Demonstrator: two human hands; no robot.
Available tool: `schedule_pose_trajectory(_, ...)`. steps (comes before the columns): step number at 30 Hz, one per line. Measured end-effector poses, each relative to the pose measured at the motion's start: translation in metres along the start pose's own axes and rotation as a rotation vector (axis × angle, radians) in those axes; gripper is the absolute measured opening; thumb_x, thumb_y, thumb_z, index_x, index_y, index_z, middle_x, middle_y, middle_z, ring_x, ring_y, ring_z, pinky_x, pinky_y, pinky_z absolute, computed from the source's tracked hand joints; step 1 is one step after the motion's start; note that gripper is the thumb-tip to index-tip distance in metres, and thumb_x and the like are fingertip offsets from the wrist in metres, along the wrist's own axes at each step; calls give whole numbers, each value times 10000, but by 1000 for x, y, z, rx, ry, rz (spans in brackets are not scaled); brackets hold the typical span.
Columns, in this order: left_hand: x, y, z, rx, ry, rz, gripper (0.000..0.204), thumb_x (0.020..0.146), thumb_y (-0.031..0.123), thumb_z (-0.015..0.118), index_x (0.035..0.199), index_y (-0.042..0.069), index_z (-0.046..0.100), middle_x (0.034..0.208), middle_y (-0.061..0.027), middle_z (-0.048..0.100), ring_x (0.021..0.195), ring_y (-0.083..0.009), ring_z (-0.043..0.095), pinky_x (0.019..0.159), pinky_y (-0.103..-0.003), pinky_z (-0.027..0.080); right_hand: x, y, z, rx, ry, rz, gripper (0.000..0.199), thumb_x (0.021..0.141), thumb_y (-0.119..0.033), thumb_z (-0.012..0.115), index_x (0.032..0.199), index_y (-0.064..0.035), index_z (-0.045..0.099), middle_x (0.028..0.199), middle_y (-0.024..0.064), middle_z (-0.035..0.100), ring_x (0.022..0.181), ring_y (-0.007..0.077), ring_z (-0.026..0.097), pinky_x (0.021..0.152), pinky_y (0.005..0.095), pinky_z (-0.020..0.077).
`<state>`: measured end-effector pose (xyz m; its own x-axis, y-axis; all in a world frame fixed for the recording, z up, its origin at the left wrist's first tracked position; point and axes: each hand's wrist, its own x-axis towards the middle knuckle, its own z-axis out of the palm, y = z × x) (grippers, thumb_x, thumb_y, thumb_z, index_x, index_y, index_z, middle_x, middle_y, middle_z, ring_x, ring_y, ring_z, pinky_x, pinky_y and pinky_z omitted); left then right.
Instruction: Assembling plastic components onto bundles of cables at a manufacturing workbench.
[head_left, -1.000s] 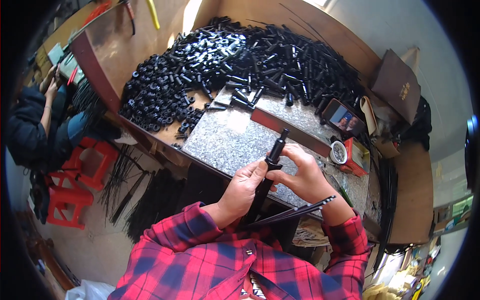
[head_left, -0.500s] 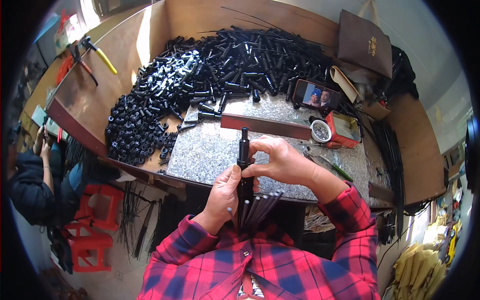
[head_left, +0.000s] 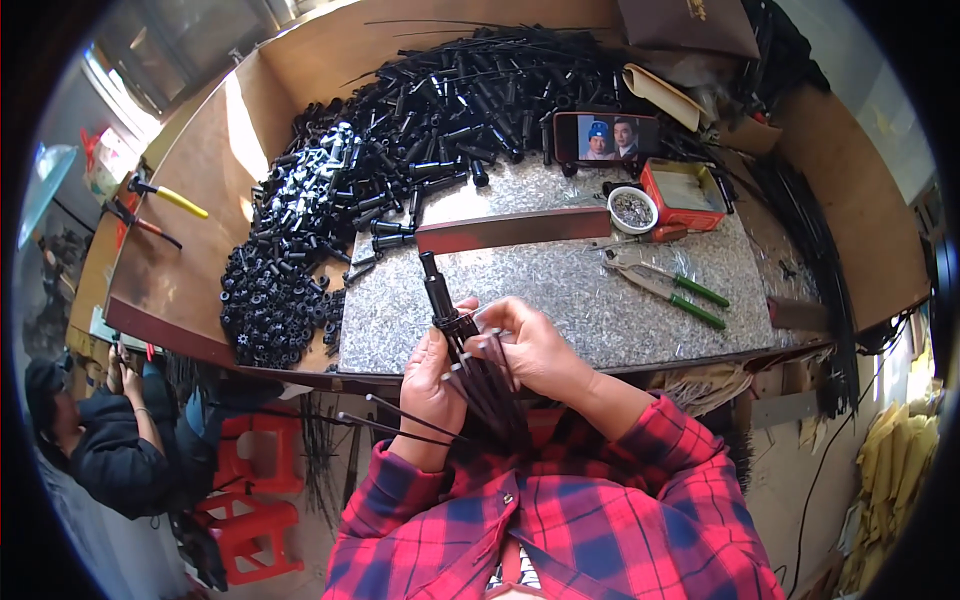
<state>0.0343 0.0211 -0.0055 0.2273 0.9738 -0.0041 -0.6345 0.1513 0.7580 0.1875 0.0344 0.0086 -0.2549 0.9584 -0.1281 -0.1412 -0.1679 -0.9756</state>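
A black tubular part (head_left: 437, 285) with a ringed collar tilts slightly left in front of my chest. Several thin black rods (head_left: 480, 395) fan out from below its collar, with two more lying across my left wrist. My left hand (head_left: 430, 385) is closed round the part just under the collar, its thumb along the side. On the other side, my right hand (head_left: 540, 350) has thumb and fingers pinched together at the collar, beside the rods. Rods partly cover those fingertips, so what they pinch is hidden.
Black tubes (head_left: 450, 100) and small black rings (head_left: 265, 310) are heaped behind a speckled slab (head_left: 400, 330). On it lie a metal bar (head_left: 515, 230), a white cup (head_left: 633, 210), a red box (head_left: 690, 190) and green-handled pliers (head_left: 670, 290). A phone (head_left: 605, 137) stands behind; another person (head_left: 110, 430) sits left.
The tubular part has tilted left. My right hand has moved down beside the collar, among the rods. The rods have spread out, two now toward the left. The view has shifted.
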Motion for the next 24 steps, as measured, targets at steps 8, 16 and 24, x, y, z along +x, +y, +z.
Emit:
schedule_pose_trajectory(8, 6, -5, -4, -78, 10, -13, 495, 961, 313, 474, 1272, -70, 433, 1281, -194, 503, 1162, -272, 510, 1015, -415, 393, -5, -5, 3, -6, -127, -35, 205, 882, -216, 636, 829, -17, 630, 625, -3, 575, 437, 42, 476, 389, 207, 367)
schedule_pose_trajectory(16, 5, -3, -5, -183, -43, -44, 467, 943, 257, 518, 1280, -58, 444, 1304, -234, 479, 1190, -308, 501, 1024, -435, 393, -5, 4, 2, 48, -139, -77, 208, 907, -222, 597, 889, -23, 654, 638, -7, 582, 443, 38, 483, 398, 203, 371)
schedule_pose_trajectory(24, 5, -1, -8, -132, -121, -110, 493, 946, 319, 481, 1311, -8, 434, 1380, -265, 379, 1269, -349, 407, 1060, -469, 337, -6, 2, 1, 139, -218, -48, 238, 937, -278, 562, 1000, -73, 667, 634, -53, 551, 469, 22, 454, 422, 185, 356)
